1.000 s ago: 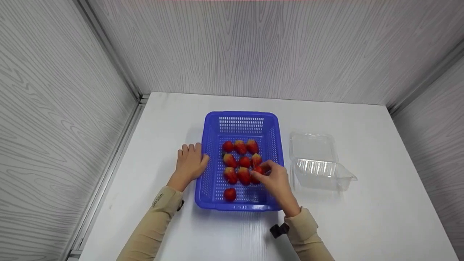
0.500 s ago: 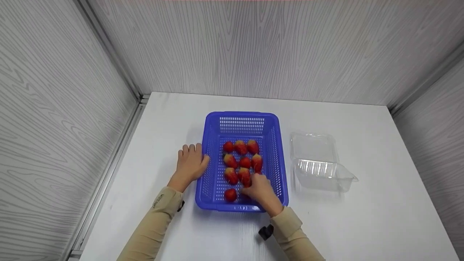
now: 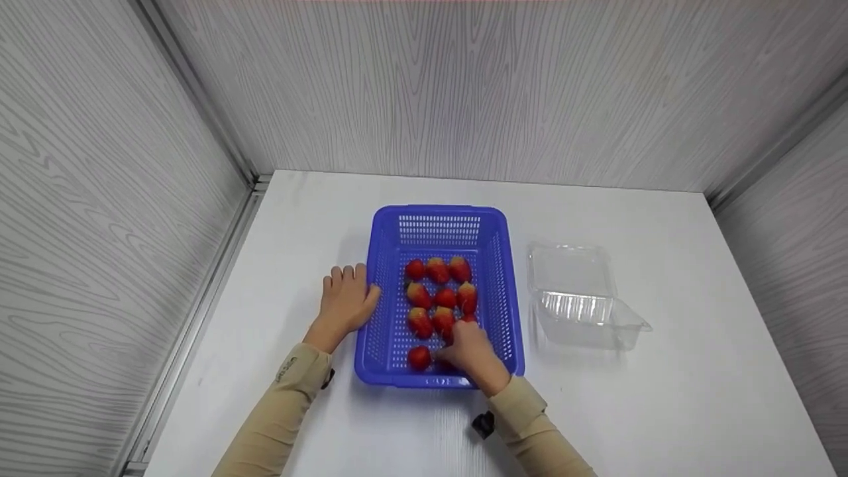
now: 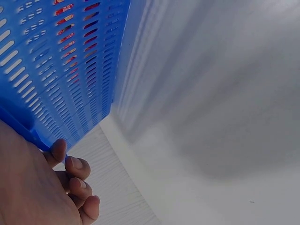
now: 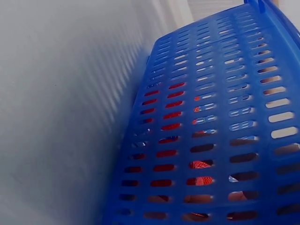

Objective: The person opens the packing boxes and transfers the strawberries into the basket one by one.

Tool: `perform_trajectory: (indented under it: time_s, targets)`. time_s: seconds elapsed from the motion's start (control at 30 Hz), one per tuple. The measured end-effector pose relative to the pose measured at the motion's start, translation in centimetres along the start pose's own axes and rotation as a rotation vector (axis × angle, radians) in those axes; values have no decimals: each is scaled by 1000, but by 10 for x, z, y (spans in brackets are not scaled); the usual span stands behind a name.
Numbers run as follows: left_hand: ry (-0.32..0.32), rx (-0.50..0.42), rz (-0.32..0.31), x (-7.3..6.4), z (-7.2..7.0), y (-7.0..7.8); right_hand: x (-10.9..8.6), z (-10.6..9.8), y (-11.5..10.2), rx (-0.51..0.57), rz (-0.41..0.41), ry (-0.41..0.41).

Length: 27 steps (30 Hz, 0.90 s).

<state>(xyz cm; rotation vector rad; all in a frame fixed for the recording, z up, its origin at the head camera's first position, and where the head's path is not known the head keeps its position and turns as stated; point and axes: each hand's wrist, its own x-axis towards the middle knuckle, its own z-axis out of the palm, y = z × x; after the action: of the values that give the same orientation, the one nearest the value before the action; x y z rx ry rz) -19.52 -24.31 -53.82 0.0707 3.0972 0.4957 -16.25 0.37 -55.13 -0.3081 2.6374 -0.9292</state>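
A blue slotted basket [image 3: 437, 382] stands on the white table with several strawberries [image 3: 419, 321] in rows on its floor. At the basket's left side, my left hand [image 3: 344, 301] holds the rim; in the left wrist view the fingers [image 4: 77, 168] curl at that rim. My right hand [image 3: 472, 348] reaches down inside the near right part of the basket. It pinches a strawberry [image 3: 445, 365], mostly covered by the hand, beside a lone strawberry [image 3: 419, 358] at the near left. Through the slots in the right wrist view, a red strawberry [image 5: 201, 180] shows near the fingers.
To the right of the basket lies a clear plastic clamshell box [image 3: 586, 324], its lid [image 3: 571, 268] folded back. Wood-grain panels [image 3: 424, 93] enclose the table [image 3: 669, 397] at the back and both sides.
My right hand has moved from the basket's right side toward the near row, bringing a strawberry down beside the lone one. The left hand has stayed on the rim.
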Motion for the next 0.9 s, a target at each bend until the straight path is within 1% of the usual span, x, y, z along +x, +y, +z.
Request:
perform_trajectory:
  time_s: [0.13,0.23,0.33,0.37,0.4,0.43,0.5,0.57,0.6,0.63,0.67,0.7,0.73,0.83,0.9]
  targets:
    - [6,6,-1,1,-1,-1,0,2,0,13,-4,22]
    - [7,4,8,2,0,-1,-2,1,0,53,4,31]
    - [-1,6,4,2,1,-1,-6,-3,-1,79,-19,57]
    - [-1,6,2,2,1,-1,-7,-5,-1,78,-42,85]
    - [-2,9,0,2,1,-1,-9,-8,-1,70,-82,131]
    - [-1,8,-4,2,1,-1,-11,-11,0,60,-129,195]
    - [-2,4,-6,1,1,0,-16,-20,4,28,-243,374]
    - [-7,1,-6,0,1,0,-20,-30,12,-16,-350,586]
    - [-6,-1,-5,0,1,0,-23,-34,17,-35,-383,677]
    - [-2,-5,-4,0,1,0,-26,-37,23,-40,-399,744]
    - [-3,-9,-3,-1,1,0,-29,-40,29,-39,-403,782]
    - [-5,-11,-5,-2,1,-1,-33,-40,35,-32,-389,787]
    - [-3,-15,-4,-1,1,0,-36,-41,41,-23,-368,770]
    - [-4,-14,-9,1,2,0,-44,-38,57,34,-290,624]
    - [-8,-11,-10,3,2,1,-45,-35,63,82,-250,546]
